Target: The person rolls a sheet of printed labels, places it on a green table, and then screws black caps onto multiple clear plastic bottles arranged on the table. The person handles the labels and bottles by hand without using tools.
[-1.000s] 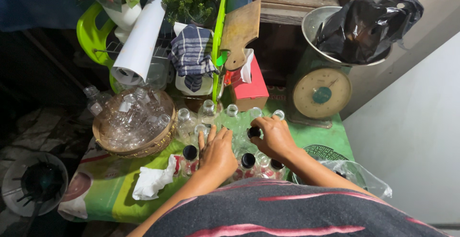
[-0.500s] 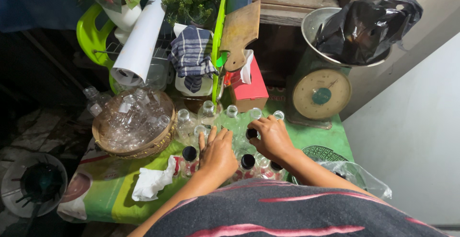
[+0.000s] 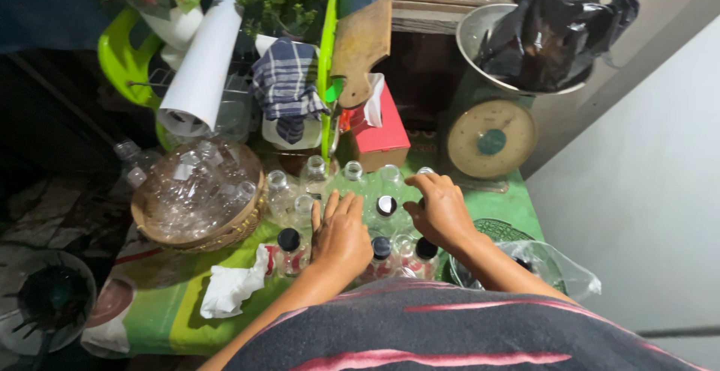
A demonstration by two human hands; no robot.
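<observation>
Several small clear plastic bottles (image 3: 352,180) stand packed together on the green cloth of the table (image 3: 161,303); some carry black caps (image 3: 386,205), others are uncapped. My left hand (image 3: 341,236) lies flat on top of the near bottles with its fingers apart, next to a black-capped bottle (image 3: 289,249). My right hand (image 3: 442,210) hovers over the bottles to the right with its fingers curled downward. Its fingertips are just right of the black cap. What lies under its palm is hidden.
A woven basket (image 3: 199,232) of clear bottles sits at the left, with a crumpled white tissue (image 3: 229,288) in front of it. A red box (image 3: 379,127), a wooden board (image 3: 360,45) and a scale (image 3: 491,139) with a black bag stand behind. A clear bag (image 3: 551,266) lies at the right.
My right hand has drawn slightly to the right, away from the black-capped bottle at its fingertips. My left hand stays on the near bottles.
</observation>
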